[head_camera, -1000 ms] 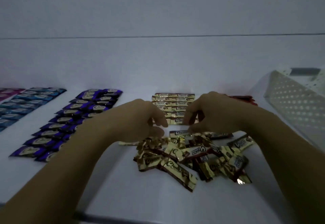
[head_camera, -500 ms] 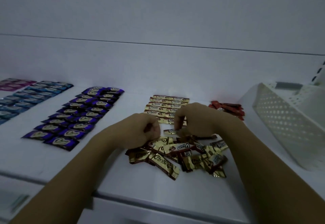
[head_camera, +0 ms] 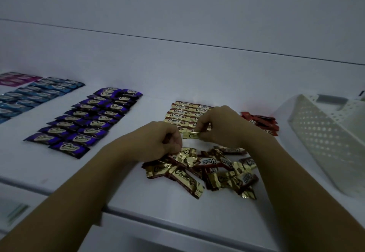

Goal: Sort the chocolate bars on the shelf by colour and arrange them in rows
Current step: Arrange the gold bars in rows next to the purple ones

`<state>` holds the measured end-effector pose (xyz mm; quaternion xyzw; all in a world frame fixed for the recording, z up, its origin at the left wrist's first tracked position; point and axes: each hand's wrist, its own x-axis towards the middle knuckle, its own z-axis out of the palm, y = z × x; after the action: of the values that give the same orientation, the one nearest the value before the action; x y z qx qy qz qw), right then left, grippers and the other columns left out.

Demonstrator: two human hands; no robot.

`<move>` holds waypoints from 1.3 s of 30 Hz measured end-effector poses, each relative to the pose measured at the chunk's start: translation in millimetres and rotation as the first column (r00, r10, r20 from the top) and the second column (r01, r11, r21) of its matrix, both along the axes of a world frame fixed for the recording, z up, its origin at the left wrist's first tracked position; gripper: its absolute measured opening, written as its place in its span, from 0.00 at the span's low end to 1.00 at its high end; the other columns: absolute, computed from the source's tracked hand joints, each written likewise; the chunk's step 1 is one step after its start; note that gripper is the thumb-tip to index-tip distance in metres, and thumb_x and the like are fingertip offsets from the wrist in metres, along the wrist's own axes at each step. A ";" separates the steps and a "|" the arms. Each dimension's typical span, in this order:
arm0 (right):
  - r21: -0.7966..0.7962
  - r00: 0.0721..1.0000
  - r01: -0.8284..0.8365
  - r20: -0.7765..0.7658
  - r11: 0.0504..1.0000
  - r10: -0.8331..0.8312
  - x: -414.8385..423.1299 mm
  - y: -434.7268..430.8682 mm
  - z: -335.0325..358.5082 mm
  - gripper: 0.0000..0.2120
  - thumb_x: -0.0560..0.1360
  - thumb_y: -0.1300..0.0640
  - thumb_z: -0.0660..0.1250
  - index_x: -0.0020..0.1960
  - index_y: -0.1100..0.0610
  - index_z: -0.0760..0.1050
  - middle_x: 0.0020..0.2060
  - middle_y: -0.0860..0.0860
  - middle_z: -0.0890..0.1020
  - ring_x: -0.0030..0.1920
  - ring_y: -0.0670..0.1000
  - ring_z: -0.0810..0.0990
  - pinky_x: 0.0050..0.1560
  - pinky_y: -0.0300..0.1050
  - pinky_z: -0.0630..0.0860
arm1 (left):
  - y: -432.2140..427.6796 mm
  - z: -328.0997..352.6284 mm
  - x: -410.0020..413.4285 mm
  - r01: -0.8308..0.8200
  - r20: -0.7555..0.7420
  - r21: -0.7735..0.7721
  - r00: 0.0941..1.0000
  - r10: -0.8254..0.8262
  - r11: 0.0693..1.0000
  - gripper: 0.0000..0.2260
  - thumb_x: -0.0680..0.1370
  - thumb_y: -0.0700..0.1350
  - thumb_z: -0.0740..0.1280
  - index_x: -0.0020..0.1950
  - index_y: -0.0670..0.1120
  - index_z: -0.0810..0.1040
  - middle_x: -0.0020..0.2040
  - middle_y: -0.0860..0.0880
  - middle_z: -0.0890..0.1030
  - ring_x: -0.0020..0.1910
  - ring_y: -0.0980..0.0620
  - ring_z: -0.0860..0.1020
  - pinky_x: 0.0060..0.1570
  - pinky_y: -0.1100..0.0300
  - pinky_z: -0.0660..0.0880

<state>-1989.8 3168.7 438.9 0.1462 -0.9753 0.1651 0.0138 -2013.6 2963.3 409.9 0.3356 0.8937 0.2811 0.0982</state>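
A loose heap of gold and brown chocolate bars (head_camera: 205, 170) lies on the white shelf (head_camera: 126, 198) in front of me. Behind it stand neat gold rows (head_camera: 183, 113), with purple rows (head_camera: 85, 123) to the left, then blue rows (head_camera: 37, 95) and pink bars (head_camera: 15, 78) at the far left. A small red pile (head_camera: 260, 122) lies at the right. My right hand (head_camera: 223, 127) pinches a gold bar (head_camera: 190, 134) at the near end of the gold rows. My left hand (head_camera: 158, 143) is curled at the heap's left edge; what it holds is hidden.
A white perforated plastic basket (head_camera: 325, 139) stands at the right on the shelf. The shelf's front edge runs just below the heap. A white back wall rises behind the rows.
The view has tilted and pulled back. Both hands have come closer together above the heap, and my right hand now pinches one gold bar at the rows' near end.
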 end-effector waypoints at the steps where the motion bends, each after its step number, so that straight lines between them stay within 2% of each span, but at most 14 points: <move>1: -0.010 0.999 0.008 -0.043 1.000 -0.008 0.1 -0.1 0.6 0.07 0.73 0.57 0.72 0.50 0.50 0.83 0.43 0.44 0.80 0.40 0.39 0.75 0.37 0.26 0.64 | -0.4 -1.2 -0.3 -0.007 0.005 -0.011 1.000 0.007 1.000 0.06 0.78 0.45 0.68 0.44 0.56 0.76 0.43 0.56 0.78 0.40 0.61 0.75 0.40 0.68 0.71; 6: -0.083 0.985 0.029 -0.164 0.996 -0.042 -0.6 8.2 4.0 0.05 0.73 0.54 0.73 0.48 0.48 0.84 0.34 0.45 0.76 0.32 0.43 0.70 0.32 0.31 0.64 | 2.5 -3.5 -2.4 -0.013 -0.017 -0.003 1.000 0.013 1.000 0.05 0.79 0.45 0.65 0.45 0.55 0.75 0.45 0.56 0.77 0.44 0.59 0.75 0.42 0.64 0.71; 10: -0.178 0.978 0.032 -0.198 0.983 -0.067 -3.0 10.0 0.7 0.03 0.73 0.55 0.73 0.46 0.49 0.84 0.20 0.42 0.71 0.24 0.42 0.71 0.29 0.30 0.65 | 4.5 -8.4 -2.5 -0.067 -0.022 0.186 0.997 0.072 0.980 0.04 0.80 0.43 0.64 0.48 0.52 0.74 0.43 0.55 0.77 0.41 0.61 0.75 0.39 0.70 0.72; 13: -0.268 0.974 0.057 -0.195 0.962 -0.112 -1.9 6.6 1.0 0.03 0.75 0.57 0.71 0.46 0.51 0.83 0.27 0.43 0.80 0.25 0.41 0.75 0.31 0.29 0.70 | 2.1 -9.7 -5.4 -0.122 -0.048 0.332 0.988 0.146 0.935 0.06 0.80 0.40 0.64 0.52 0.50 0.79 0.41 0.54 0.78 0.40 0.62 0.75 0.38 0.72 0.70; 16: -0.327 0.985 0.082 -0.115 0.942 -0.126 1.2 5.2 1.0 0.05 0.77 0.53 0.68 0.46 0.50 0.82 0.35 0.45 0.84 0.26 0.42 0.78 0.36 0.37 0.78 | 0.0 -9.7 -9.5 -0.144 -0.152 0.334 0.967 0.204 0.931 0.08 0.80 0.39 0.63 0.48 0.51 0.79 0.45 0.54 0.77 0.45 0.60 0.74 0.42 0.71 0.68; 19: -0.488 0.989 0.110 -0.034 0.866 -0.145 3.6 4.3 0.6 0.08 0.77 0.52 0.67 0.45 0.54 0.83 0.30 0.47 0.83 0.26 0.46 0.79 0.33 0.38 0.77 | -1.7 -10.8 -13.1 -0.161 -0.240 0.367 0.935 0.261 0.916 0.11 0.79 0.38 0.64 0.45 0.54 0.78 0.46 0.54 0.72 0.47 0.60 0.71 0.43 0.71 0.64; 22: -0.642 0.986 0.125 -0.006 0.756 -0.169 3.9 4.0 2.3 0.05 0.76 0.60 0.69 0.49 0.54 0.82 0.28 0.50 0.82 0.27 0.48 0.78 0.31 0.40 0.76 | -4.7 -11.4 -18.4 -0.239 -0.347 0.404 0.853 0.390 0.883 0.08 0.78 0.40 0.66 0.45 0.52 0.82 0.46 0.51 0.68 0.49 0.53 0.65 0.43 0.68 0.61; 25: -0.731 0.989 0.128 0.046 0.670 -0.138 5.6 2.8 6.1 0.15 0.75 0.63 0.69 0.58 0.48 0.77 0.29 0.54 0.82 0.29 0.49 0.79 0.32 0.41 0.76 | -8.3 -9.5 -17.2 -0.185 -0.456 0.415 0.805 0.380 0.891 0.07 0.78 0.43 0.66 0.48 0.51 0.83 0.40 0.53 0.73 0.41 0.55 0.69 0.39 0.62 0.66; 27: -0.764 0.990 0.139 0.087 0.630 -0.112 5.8 1.7 7.5 0.10 0.75 0.64 0.68 0.54 0.54 0.79 0.31 0.57 0.82 0.31 0.50 0.80 0.31 0.42 0.76 | -9.5 -7.2 -14.1 -0.181 -0.491 0.402 0.785 0.378 0.898 0.08 0.78 0.47 0.64 0.49 0.51 0.83 0.35 0.56 0.78 0.31 0.62 0.70 0.33 0.60 0.71; 29: -0.771 0.987 0.158 0.123 0.617 -0.100 5.8 1.0 7.3 0.02 0.75 0.67 0.68 0.46 0.61 0.78 0.34 0.63 0.81 0.33 0.53 0.82 0.30 0.44 0.76 | -8.4 -6.5 -10.9 -0.211 -0.528 0.383 0.748 0.401 0.899 0.11 0.77 0.52 0.60 0.49 0.52 0.82 0.27 0.57 0.75 0.24 0.64 0.69 0.28 0.62 0.72; 31: -0.779 0.984 0.176 0.146 0.601 -0.099 4.7 0.1 5.5 0.04 0.74 0.68 0.68 0.42 0.63 0.76 0.36 0.65 0.81 0.35 0.53 0.83 0.31 0.45 0.75 | -4.9 -6.4 -8.1 -0.193 -0.462 0.434 0.791 0.401 0.880 0.13 0.77 0.54 0.59 0.47 0.52 0.82 0.28 0.58 0.78 0.27 0.62 0.76 0.31 0.60 0.76; 33: -0.781 0.985 0.171 0.138 0.600 -0.102 4.0 -0.6 5.1 0.05 0.74 0.67 0.70 0.40 0.62 0.77 0.34 0.60 0.80 0.33 0.50 0.80 0.30 0.44 0.75 | -3.2 -4.8 -7.1 -0.203 -0.246 0.570 0.882 0.402 0.796 0.11 0.78 0.54 0.64 0.44 0.50 0.82 0.33 0.56 0.82 0.35 0.59 0.81 0.38 0.57 0.79; 37: -0.773 0.988 0.149 0.095 0.617 -0.119 2.4 -0.4 5.6 0.04 0.73 0.64 0.71 0.41 0.64 0.78 0.34 0.60 0.77 0.30 0.47 0.77 0.31 0.42 0.75 | -5.5 4.2 -5.6 -0.218 0.016 0.689 0.958 0.286 0.691 0.02 0.74 0.43 0.72 0.45 0.46 0.82 0.33 0.44 0.82 0.33 0.46 0.79 0.38 0.51 0.79; 39: -0.795 0.989 0.141 0.091 0.590 -0.114 2.4 -0.2 5.7 0.03 0.73 0.66 0.70 0.47 0.64 0.80 0.33 0.60 0.76 0.30 0.47 0.78 0.33 0.43 0.76 | -6.8 7.2 -3.4 -0.190 0.041 0.705 0.973 0.228 0.683 0.08 0.75 0.40 0.71 0.52 0.50 0.80 0.33 0.39 0.80 0.30 0.46 0.75 0.36 0.53 0.76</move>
<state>-1987.4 3168.5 444.6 0.0518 -0.8062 0.5846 0.0748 -2017.0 2956.5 417.1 0.2504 0.7529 0.6016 -0.0922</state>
